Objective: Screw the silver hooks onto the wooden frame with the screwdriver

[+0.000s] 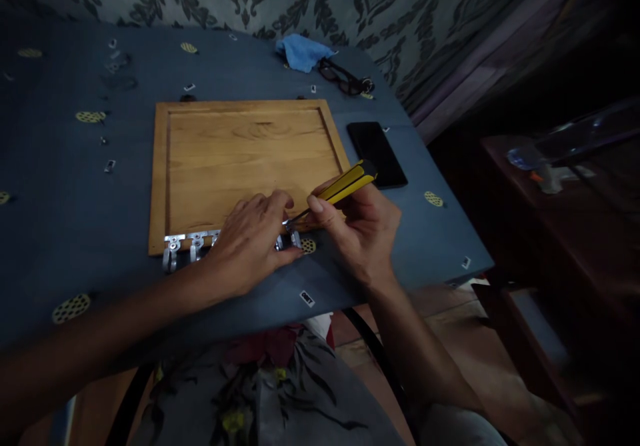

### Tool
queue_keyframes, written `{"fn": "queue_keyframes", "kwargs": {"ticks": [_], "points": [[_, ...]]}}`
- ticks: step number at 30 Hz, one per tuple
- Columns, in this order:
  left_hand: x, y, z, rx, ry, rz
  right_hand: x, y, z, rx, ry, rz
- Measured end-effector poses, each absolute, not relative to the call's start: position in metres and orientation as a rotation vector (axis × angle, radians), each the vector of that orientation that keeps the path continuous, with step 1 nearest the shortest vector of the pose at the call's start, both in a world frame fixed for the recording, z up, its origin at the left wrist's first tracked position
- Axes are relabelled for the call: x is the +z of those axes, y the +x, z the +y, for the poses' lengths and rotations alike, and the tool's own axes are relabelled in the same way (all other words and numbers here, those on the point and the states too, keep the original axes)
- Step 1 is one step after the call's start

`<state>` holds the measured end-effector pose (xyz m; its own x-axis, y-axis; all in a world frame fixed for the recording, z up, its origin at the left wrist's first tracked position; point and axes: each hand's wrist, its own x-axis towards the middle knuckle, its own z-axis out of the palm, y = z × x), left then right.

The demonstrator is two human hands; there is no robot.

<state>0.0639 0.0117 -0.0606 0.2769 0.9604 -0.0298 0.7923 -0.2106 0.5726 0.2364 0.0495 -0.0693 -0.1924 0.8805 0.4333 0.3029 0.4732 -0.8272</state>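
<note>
Slanting down to the left, the screwdriver (347,185) is pointing its thin tip at the right-hand stretch of the hook rail (185,237), with its yellow-and-black handle lying toward the upper right. The right hand (367,229) is grasping it between thumb and fingers; the left hand (247,243) is lying across the rail, its fingers over the board (245,166) and its thumb beside the hooks (170,257), though whether it is gripping the metal cannot be told. The rail is running left to right along the board's near edge, so the tool's long axis is meeting it at a slant. From the right hand, the rail is lying leftward; the left hand is nearer, covering its middle. Alignment at the tip is probably depending on that slant, and actual contact is showing too small to confirm.
</note>
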Motion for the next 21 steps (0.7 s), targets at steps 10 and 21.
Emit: {"fn": "queue_keyframes", "kwargs": {"ticks": [10, 21], "points": [[-0.061, 0.062, 0.012, 0.491, 2.08, 1.552, -0.057, 0.241, 0.055, 1.293, -0.861, -1.655], [-0.059, 0.065, 0.014, 0.475, 2.07, 1.589, -0.071, 0.219, 0.052, 0.653, -0.885, -1.843]]}}
